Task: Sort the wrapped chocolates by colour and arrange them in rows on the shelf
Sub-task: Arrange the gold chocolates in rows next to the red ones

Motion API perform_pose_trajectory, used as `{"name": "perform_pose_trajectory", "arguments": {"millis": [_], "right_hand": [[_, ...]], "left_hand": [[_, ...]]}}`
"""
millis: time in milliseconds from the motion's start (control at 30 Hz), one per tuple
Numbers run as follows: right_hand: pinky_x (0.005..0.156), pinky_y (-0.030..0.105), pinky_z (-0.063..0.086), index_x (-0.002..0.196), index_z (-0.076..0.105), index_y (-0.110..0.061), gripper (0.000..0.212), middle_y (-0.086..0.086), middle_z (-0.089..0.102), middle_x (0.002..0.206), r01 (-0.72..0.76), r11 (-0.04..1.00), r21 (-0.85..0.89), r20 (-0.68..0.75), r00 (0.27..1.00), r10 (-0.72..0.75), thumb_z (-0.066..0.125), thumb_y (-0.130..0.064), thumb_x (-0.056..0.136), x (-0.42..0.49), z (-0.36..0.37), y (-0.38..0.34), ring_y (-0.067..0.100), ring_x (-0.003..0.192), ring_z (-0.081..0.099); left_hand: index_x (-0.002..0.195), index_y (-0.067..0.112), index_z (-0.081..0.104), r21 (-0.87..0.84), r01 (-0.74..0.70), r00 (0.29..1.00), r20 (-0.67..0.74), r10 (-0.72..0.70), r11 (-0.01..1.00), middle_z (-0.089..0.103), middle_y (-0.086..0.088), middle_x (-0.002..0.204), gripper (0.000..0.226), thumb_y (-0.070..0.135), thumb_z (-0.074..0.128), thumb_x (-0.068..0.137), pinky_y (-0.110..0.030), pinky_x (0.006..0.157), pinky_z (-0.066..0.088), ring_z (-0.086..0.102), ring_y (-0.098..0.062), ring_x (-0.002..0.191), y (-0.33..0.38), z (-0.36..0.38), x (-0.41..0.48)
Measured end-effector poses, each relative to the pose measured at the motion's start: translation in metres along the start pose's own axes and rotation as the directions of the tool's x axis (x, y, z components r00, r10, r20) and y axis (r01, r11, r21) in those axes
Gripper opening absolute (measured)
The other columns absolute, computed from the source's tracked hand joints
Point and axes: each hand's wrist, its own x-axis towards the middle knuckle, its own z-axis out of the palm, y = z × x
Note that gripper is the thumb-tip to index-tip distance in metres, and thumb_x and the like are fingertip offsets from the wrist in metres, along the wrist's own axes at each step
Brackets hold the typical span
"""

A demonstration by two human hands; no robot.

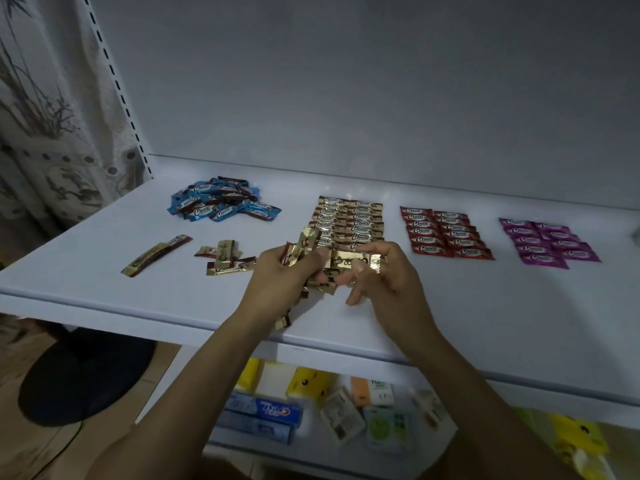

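1. Your left hand (282, 271) is curled round a bunch of gold chocolates (306, 242). It holds them just above the front part of the white shelf (104, 282), and a few wrappers stick out above and below the fist.
2. Your right hand (388, 271) pinches a single gold chocolate (349, 263) by its end between thumb and forefinger. The piece lies sideways, reaching across to the bunch. The other fingers hang loosely, half straight, and hold nothing.
3. Just behind your hands, the gold rows (349, 220) lie flat on the shelf in two neat columns.
4. To the right of them are the red rows (446, 233), also in two columns. Farther right, apart from those, lie the purple rows (549, 244).
5. The blue chocolates (221, 200) are an unsorted heap at the back left of the shelf.
6. A few loose gold pieces (225, 258) lie crosswise over each other to the left of your left hand. One long gold strip (156, 254) lies alone still farther left, set at a slant.
7. On the lower shelf you can see toothpaste boxes (266, 412) and yellow packs (308, 382), with other small packets beside them.
8. A patterned curtain (52, 116) hangs at the far left.
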Motion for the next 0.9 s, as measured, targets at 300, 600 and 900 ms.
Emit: {"name": "perform_pose_trajectory", "arguments": {"millis": [300,600,900], "right_hand": [[0.063,0.017,0.05,0.092,0.066,-0.018,0.042,-0.008,0.07,0.086,0.067,0.997,-0.021,-0.044,0.997,-0.068,0.04,0.015,0.09,-0.012,-0.009,0.001,0.014,0.066,0.07],[0.063,0.021,0.053,0.104,0.063,-0.015,0.022,0.001,0.072,0.08,-0.074,0.987,0.14,-0.021,0.997,0.078,0.052,0.001,0.094,-0.014,-0.014,-0.006,0.019,0.067,0.07],[0.066,0.023,0.05,0.1,0.068,-0.023,0.018,-0.007,0.062,0.085,0.272,0.929,-0.251,0.081,0.962,-0.26,0.067,-0.013,0.086,-0.006,-0.011,-0.017,0.01,0.073,0.061]], "left_hand": [[0.085,0.019,0.072,-0.175,0.035,0.999,0.003,-0.035,0.984,0.071,0.008,0.066,0.005,0.024,0.072,0.084,-0.018,0.05,0.043,0.057,0.001,0.05,-0.003,0.008,-0.009],[0.088,0.019,0.071,-0.153,-0.099,0.986,-0.146,0.077,0.983,0.074,0.006,0.074,0.006,0.018,0.073,0.083,-0.014,0.049,0.047,0.066,-0.003,0.065,-0.013,0.015,-0.006],[0.079,0.016,0.067,-0.07,-0.049,0.994,0.099,0.056,0.996,0.059,0.003,0.057,0.012,0.014,0.063,0.09,-0.015,0.042,0.037,0.047,-0.001,0.044,-0.002,0.015,-0.001]]}}
